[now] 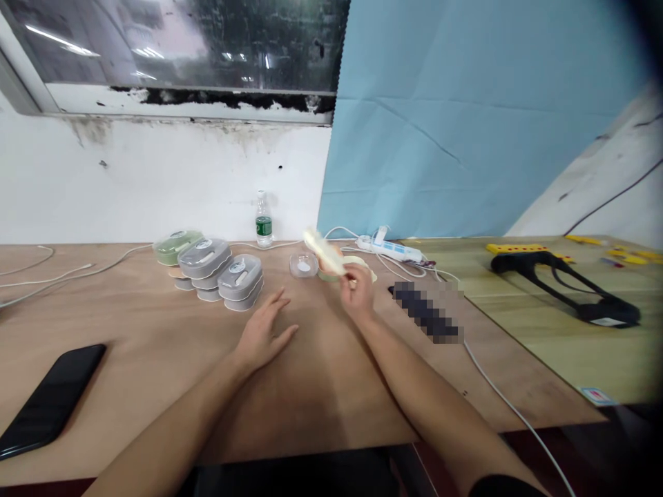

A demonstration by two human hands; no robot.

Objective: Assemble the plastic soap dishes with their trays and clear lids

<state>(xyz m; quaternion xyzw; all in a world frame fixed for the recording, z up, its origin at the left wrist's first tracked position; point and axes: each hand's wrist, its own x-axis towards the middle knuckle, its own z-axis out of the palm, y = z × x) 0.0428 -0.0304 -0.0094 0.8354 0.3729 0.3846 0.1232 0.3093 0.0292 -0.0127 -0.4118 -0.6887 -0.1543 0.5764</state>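
Got black phone (54,397) nearest, well left of clear tub (303,265); leave alone; got left hand (262,338) next, nearer than clear tub and slightly left; reads as fingers spread, thumb apart, holding nothing; can't tell if touching tabletop (300,407); would bring in to steady. Got right hand (357,291) farther out, right of and nearer than clear tub; pinching cream piece (326,252) by near end between thumb and fingertips, with forearm slanting in from near right; would keep pinch light and turn slowly. See grey boxes (241,279) stacked left of clear tub; see cream piece just right of clear tub, tilted, blurred, with far end up and leftward; can't tell if touching pale item (360,260), right of clear tub, partly hidden behind right hand; best to avoid knocking clear tub; farthest, see bottle (264,226) upright, behind-left of clear tub, and power strip (396,250) behind-right; worth avoiding.
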